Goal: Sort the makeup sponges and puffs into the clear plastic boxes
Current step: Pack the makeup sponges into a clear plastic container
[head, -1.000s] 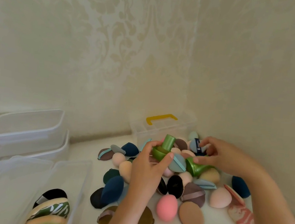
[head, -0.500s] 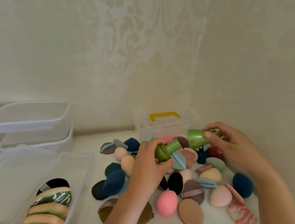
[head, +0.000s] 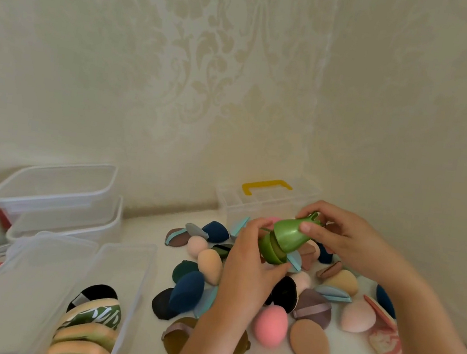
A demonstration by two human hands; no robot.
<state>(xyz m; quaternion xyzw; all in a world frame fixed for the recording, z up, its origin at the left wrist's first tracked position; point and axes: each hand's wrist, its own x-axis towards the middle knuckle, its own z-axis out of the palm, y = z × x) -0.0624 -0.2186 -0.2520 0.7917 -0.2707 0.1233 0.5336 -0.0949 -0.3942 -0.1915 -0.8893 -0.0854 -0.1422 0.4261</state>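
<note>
The fingers (head: 312, 230) of the right hand (head: 348, 241) are curled round the narrow end of a glossy green bell-shaped shell (head: 288, 236). The thumb is laid across its side and the forefinger is hooked over its tip. The fingers (head: 253, 229) of the left hand (head: 247, 269) are bent round a rounded green cup (head: 270, 253), which is pinched between the thumb below and the fingertips above. The shell's wide mouth is set against the cup, which lies at its seven o'clock; whether the two pieces are joined cannot be told.

Both pieces are held in the air above the pile of sponges and puffs (head: 209, 265). A pink egg sponge (head: 271, 325) is seen at six o'clock of the pile, with a brown round puff (head: 309, 342) just beside it at three o'clock. A long clear box (head: 132, 276) is placed at eight o'clock from the pile, and a row of puffs is stood in it, a green-and-white puff (head: 94, 317) among them. Two stacked clear boxes (head: 57, 184) are found at ten o'clock. A small box with a yellow handle (head: 266, 185) is set by the wall at twelve o'clock.
</note>
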